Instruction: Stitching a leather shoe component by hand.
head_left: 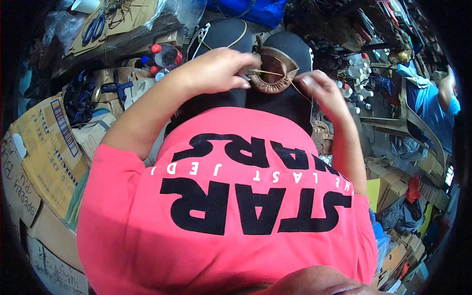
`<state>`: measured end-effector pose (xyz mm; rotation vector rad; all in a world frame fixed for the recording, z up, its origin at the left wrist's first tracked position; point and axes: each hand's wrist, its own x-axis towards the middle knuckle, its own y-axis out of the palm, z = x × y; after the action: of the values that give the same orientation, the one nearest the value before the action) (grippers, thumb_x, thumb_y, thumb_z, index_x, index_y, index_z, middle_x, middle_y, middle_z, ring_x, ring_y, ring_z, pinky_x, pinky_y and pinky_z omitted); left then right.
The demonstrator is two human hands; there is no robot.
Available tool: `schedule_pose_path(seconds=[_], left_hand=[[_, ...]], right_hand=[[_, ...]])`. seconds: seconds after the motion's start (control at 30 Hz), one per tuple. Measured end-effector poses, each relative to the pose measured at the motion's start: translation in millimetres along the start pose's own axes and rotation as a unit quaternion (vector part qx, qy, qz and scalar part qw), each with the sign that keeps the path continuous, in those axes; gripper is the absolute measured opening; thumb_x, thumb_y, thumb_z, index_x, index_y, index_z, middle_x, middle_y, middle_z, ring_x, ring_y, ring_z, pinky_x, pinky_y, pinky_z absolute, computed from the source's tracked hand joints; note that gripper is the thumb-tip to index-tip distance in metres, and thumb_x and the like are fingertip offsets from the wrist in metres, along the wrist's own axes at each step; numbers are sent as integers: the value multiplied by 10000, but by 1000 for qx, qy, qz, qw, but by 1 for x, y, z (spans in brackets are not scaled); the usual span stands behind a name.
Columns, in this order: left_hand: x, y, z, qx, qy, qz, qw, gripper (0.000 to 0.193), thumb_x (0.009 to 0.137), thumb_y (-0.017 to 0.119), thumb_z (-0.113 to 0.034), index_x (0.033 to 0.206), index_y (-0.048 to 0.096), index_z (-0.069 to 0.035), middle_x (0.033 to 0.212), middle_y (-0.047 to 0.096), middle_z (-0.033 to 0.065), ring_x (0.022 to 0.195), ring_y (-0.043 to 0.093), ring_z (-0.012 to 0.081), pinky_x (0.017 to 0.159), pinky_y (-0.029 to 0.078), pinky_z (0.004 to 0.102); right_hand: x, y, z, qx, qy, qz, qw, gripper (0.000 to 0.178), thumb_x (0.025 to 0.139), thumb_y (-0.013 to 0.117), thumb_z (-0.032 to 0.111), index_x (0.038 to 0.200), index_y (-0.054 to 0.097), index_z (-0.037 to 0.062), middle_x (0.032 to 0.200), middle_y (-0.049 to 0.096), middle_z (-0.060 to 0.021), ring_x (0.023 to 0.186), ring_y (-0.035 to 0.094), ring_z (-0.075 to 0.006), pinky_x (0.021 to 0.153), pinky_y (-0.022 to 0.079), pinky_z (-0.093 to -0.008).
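A brown leather shoe upper [273,87] with a puckered, stitched edge rests on my dark-clad thighs, its opening facing up. A tan thread [269,72] stretches across that opening, and a loose end of it hangs on the right side. My left hand [223,70] is closed at the left of the upper, pinching the thread; a small pale piece by the fingertips is too small to name. Just right of the upper, my right hand [322,89] has thumb and finger pinched on the thread near the seam. Another length of cord [236,39] lies over my left thigh.
On the left are blue-handled scissors [93,29] on cardboard, a red-capped clear bottle [166,55] and cardboard boxes [46,147]. Several small white bottles [358,73] stand on the right, near a chair frame [410,120]. Farther right is another person in blue [437,105].
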<state>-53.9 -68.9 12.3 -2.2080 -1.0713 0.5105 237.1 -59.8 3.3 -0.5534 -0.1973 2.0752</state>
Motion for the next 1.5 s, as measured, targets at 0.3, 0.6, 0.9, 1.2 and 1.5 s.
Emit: schedule_pose_path(seconds=[0.3,0.6,0.9,1.2,1.5], left_hand=[[6,-16,22,-175,52,-378,908,216,924,559,-230,964,666,-48,814,600,2,669,512,52,619,424,199],[24,1,-22,-625,77,-181,755,473,999,296,-373,921,606,-25,925,638,119,979,614,256,897,436,365],[22,-6,-17,-734,-64,-133,663,454,977,389,-382,597,340,-138,518,258,-32,446,267,114,591,362,298],[-1,-47,36,-395,-188,-121,891,311,944,484,-341,934,619,-61,848,647,68,801,612,154,777,485,311],[-92,-56,78,139,-162,-325,921,335,752,685,-179,1071,657,-79,1055,617,96,1007,584,232,903,440,324]], right_hand=[[11,19,-9,-103,-211,-156,959,357,642,768,288,851,622,38,968,539,-112,951,534,-262,837,426,-361],[33,12,-39,-86,-182,-389,899,185,899,508,158,882,632,22,923,616,-106,811,595,-228,774,464,-320],[11,15,-16,726,-73,69,681,462,977,385,378,603,386,107,529,324,3,518,327,-146,713,413,-339],[-18,-4,-54,572,30,-26,819,359,940,478,380,767,564,77,781,611,-67,833,593,-244,900,433,-427],[-40,-68,-98,92,46,-176,979,432,819,684,254,1186,580,52,1008,606,-71,902,551,-138,812,435,-274]])
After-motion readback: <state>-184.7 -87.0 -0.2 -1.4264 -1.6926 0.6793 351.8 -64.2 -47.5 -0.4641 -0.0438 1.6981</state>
